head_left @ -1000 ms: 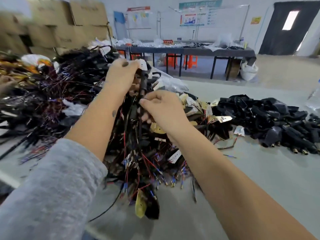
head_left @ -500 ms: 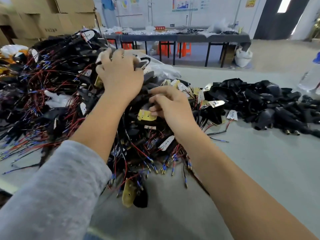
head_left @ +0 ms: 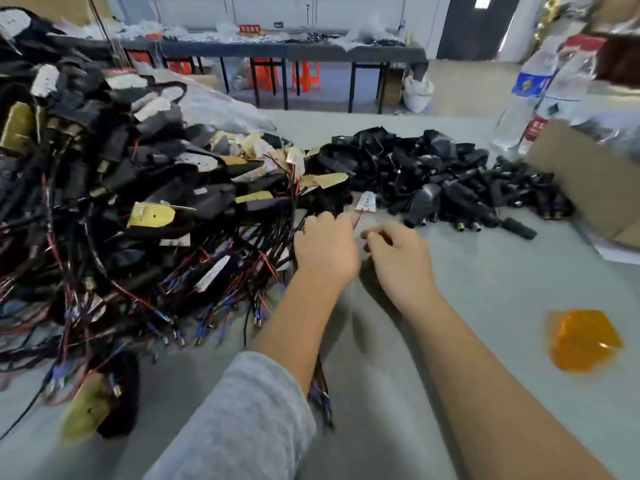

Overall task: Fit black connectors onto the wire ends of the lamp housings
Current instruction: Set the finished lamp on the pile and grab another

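Observation:
A big tangled pile of lamp housings (head_left: 145, 202), black bodies with brass plates and red, black and blue-tipped wires, covers the table's left half. A heap of black connectors (head_left: 450, 178) lies at the back right. My left hand (head_left: 325, 247) is at the pile's right edge, with its fingers curled around a bundle of wires (head_left: 320, 393) that trails back under my forearm. My right hand (head_left: 398, 258) is just to its right. Its thumb and forefinger pinch the end of a thin red wire (head_left: 356, 220) leading from a small white plate (head_left: 366, 202).
A crumpled piece of orange film (head_left: 585, 341) lies on the grey table (head_left: 450, 341) at the right. A cardboard box (head_left: 595, 188) and two water bottles (head_left: 526, 98) stand at the far right. Another work table (head_left: 287, 51) stands across the room.
Both hands have come down out of the pile's middle and moved right to its edge near the connector heap. The view has swung right and now shows the box, bottles and orange film.

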Demonstrator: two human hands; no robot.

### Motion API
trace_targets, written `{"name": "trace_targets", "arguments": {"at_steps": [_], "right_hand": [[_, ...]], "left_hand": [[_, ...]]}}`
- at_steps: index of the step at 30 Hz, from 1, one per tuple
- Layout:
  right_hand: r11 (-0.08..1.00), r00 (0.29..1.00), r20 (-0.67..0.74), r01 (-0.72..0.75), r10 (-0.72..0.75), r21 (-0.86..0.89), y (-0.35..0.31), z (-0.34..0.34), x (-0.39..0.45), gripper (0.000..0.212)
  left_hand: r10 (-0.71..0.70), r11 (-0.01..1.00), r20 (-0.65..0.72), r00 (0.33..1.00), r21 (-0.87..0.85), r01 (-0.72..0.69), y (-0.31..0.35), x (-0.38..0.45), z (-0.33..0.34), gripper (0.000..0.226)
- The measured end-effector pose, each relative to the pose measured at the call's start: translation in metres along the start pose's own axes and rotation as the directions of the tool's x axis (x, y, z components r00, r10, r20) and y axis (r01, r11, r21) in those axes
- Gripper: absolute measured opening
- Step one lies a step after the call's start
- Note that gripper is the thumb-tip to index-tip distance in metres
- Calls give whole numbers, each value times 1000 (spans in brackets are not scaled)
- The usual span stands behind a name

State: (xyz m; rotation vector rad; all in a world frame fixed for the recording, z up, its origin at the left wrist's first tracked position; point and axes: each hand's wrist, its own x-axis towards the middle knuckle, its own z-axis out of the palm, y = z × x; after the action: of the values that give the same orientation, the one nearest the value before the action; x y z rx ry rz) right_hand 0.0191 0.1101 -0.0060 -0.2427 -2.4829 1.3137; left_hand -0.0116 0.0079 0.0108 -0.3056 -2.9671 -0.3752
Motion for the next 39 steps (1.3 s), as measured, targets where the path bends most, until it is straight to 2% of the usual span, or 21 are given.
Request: {"name": "trace_targets", "arguments": {"at_steps": [3,7,10,12,14,17,21,23,24,28,30,34,39], "right_hand": [[996,997,44,70,-68,-50,-2,5,2,20],[999,999,-6,44,-44,22,-1,6,5,17],[997,999,-54,0,4,77,0,3,9,23],[977,993,-95,-44,65,207,1,0,10,31],[916,983,-89,-112,158,386,2,-4,12,38],[760,973,-11,-174,231,626,2,-14,13,33],[560,961,67,-213,269,800,4,-26,16,25],[457,958,71,-196,276,868,5,-30,16,21],[438,959,61,-183,278,880,6,-31,15,21],[512,971,15,-140,240,848,5,-31,12,21],[541,973,15,-142,231,829,5,-29,11,22],[550,973,19,-145,228,822,6,-31,12,24],[614,969,8,-162,246,773,9,-34,14,24]], "left_hand": [[-58,998,-82,995,-13,57,6,0,12,26],[-31,999,-89,996,-33,28,3,3,16,29],[-6,959,-125,992,-283,-30,1,2,15,34],[38,901,-171,985,-421,-108,2,2,14,40],[110,845,-209,972,-495,-202,3,1,14,42],[186,760,-228,956,-583,-287,3,-1,14,44],[208,669,-191,959,-688,-282,1,-2,13,42],[228,651,-164,960,-707,-275,1,-4,14,40],[232,660,-154,961,-701,-271,1,-5,14,38],[146,769,-153,977,-604,-210,-2,-2,15,22],[117,764,-149,982,-619,-185,-4,0,16,18],[149,731,-165,975,-645,-221,-2,-2,15,13],[225,776,-228,947,-546,-315,2,-8,10,16]]}}
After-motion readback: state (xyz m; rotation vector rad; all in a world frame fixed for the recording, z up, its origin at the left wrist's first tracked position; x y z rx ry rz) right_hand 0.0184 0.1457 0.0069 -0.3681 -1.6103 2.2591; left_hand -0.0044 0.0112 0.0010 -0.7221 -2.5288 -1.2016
